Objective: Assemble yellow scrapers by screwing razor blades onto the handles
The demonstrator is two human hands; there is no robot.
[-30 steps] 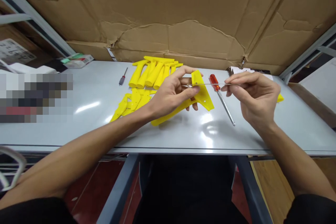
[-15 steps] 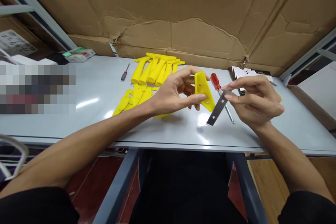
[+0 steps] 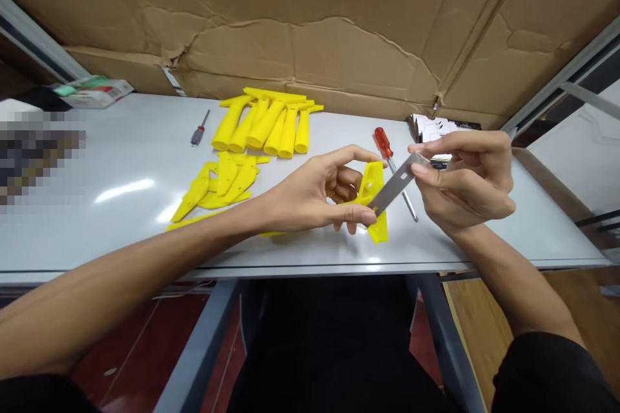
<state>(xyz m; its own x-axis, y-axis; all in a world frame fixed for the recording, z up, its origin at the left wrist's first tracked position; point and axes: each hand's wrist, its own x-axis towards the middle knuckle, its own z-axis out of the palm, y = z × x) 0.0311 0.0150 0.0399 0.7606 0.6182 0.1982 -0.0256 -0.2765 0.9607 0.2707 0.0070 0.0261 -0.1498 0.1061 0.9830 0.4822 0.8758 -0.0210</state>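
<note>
My left hand is closed around a yellow plastic scraper piece with small holes in its wide face. Between the thumb and fingers of my right hand is a flat metal blade with rectangular slots. The blade lies slanted across the front of the yellow piece, and its lower end is at my left thumb tip. Behind the blade, a screwdriver with a red handle rests on the table.
Several yellow tubular handles lie in a row at the back of the white table. Flat yellow pieces are piled before them. A small screwdriver lies left; cardboard stands behind. Printed packets lie at back right.
The yellow piece has turned and dropped slightly in my left hand. My right hand has brought the blade against it, where a gap was before. The head view has shifted right.
</note>
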